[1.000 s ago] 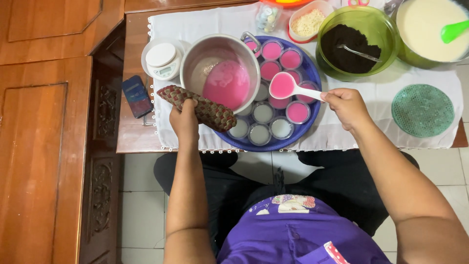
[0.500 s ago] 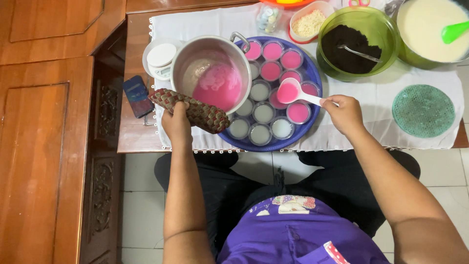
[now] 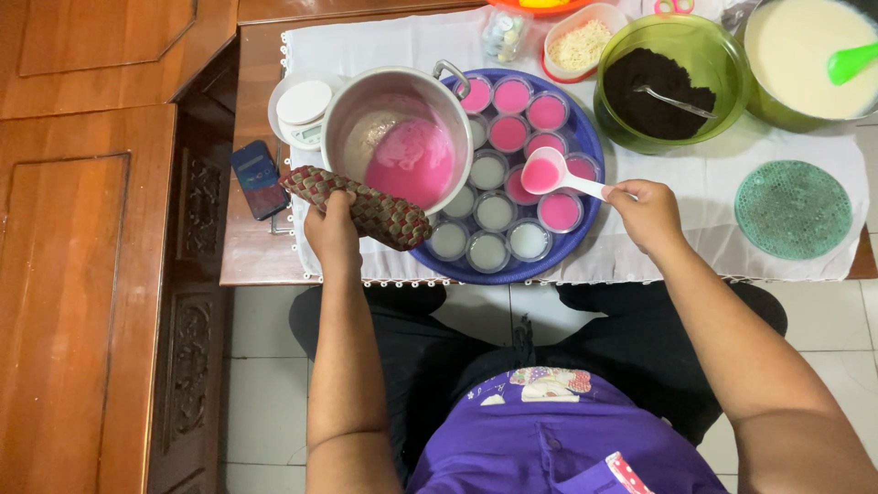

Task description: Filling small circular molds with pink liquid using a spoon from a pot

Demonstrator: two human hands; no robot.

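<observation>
My left hand grips a red-and-green patterned pot holder against the near side of a steel pot, tilted, with pink liquid in it. My right hand holds a white ladle full of pink liquid above small round cups on a blue tray. Several cups at the back and right hold pink filling; several near ones hold white filling.
A green bowl of dark crumbs with a spoon, a bowl of cream batter with a green spatula, a green round mat, a tub of pale crumbs, a white scale and a phone sit on the table.
The ladle has moved slightly back and left over the tray of cups. The pot and my left hand have shifted a little.
</observation>
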